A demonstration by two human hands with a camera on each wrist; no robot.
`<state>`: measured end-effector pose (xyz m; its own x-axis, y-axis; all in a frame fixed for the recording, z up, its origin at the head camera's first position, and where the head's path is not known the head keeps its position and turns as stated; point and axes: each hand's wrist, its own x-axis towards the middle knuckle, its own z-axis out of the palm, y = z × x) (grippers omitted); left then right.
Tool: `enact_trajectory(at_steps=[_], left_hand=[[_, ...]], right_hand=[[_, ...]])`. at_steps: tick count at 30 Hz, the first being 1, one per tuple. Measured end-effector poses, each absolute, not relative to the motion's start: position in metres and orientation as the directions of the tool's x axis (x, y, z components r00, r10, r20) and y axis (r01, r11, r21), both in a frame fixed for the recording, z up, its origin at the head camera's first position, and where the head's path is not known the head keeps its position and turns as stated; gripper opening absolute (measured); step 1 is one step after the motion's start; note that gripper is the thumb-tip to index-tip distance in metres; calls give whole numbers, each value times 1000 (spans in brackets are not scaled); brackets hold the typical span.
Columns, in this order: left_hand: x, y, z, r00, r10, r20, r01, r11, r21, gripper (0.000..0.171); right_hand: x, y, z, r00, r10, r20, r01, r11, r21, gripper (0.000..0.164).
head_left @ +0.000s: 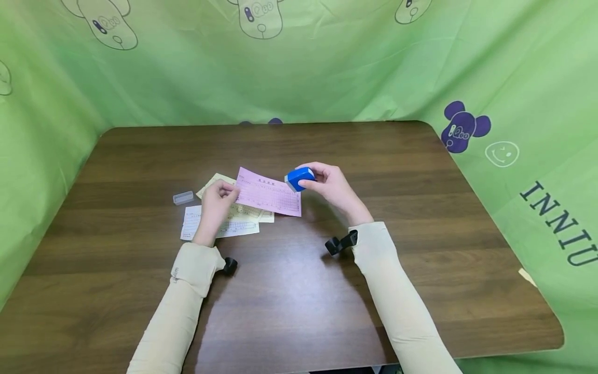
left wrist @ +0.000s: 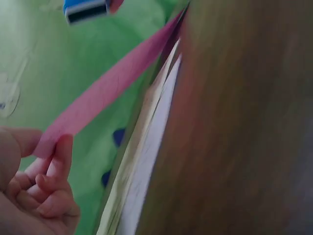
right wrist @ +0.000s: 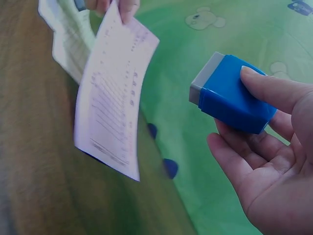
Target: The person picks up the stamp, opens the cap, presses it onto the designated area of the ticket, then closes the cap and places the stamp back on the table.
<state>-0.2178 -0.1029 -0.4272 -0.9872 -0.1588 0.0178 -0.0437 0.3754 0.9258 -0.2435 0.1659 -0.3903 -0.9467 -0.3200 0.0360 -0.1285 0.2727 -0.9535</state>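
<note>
A pink printed form slip (head_left: 268,195) is raised off the table, its left edge pinched between thumb and fingers of my left hand (head_left: 216,205). From there it slants down to the right in the head view. My right hand (head_left: 334,189) grips a blue stamp (right wrist: 239,93) between thumb and fingers, above the slip's right end. The stamp's pale end points left toward the slip; its dark face shows in the left wrist view. Under the left hand lie a white form slip (head_left: 238,228) and pale yellow slips (head_left: 249,212), overlapping and partly hidden.
A small clear plastic cap (head_left: 183,198) lies on the brown wooden table (head_left: 280,301), left of the slips. Green printed cloth (head_left: 327,78) hangs behind the table and at both sides. A pale strip (head_left: 528,277) sits at the table's right edge.
</note>
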Motion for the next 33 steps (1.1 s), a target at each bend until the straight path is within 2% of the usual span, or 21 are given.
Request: enact_trajectory(at_steps=[5,11,23,33], left_hand=[[-213,-93,-429,-986,-165,28,-38,387,921,7],[-208,-91,-428,-990,-140,19,-44,434,900,8],[-196,-98,-429,-997,-68,-42,-72,538,840,9],[-182,-99,-429,-999,19,-40,-20,614,789,9]], right_hand=[[-242,166,-400,-945,-328,-5,-89,272,-958,34],[-241,168,-410,-936,-350,-23,-108,352,-930,31],[-233,171,-418,-921,-388,-45,-128,409,-904,33],[-224,171,-416,-915,-398,-63,-118,414,-903,34]])
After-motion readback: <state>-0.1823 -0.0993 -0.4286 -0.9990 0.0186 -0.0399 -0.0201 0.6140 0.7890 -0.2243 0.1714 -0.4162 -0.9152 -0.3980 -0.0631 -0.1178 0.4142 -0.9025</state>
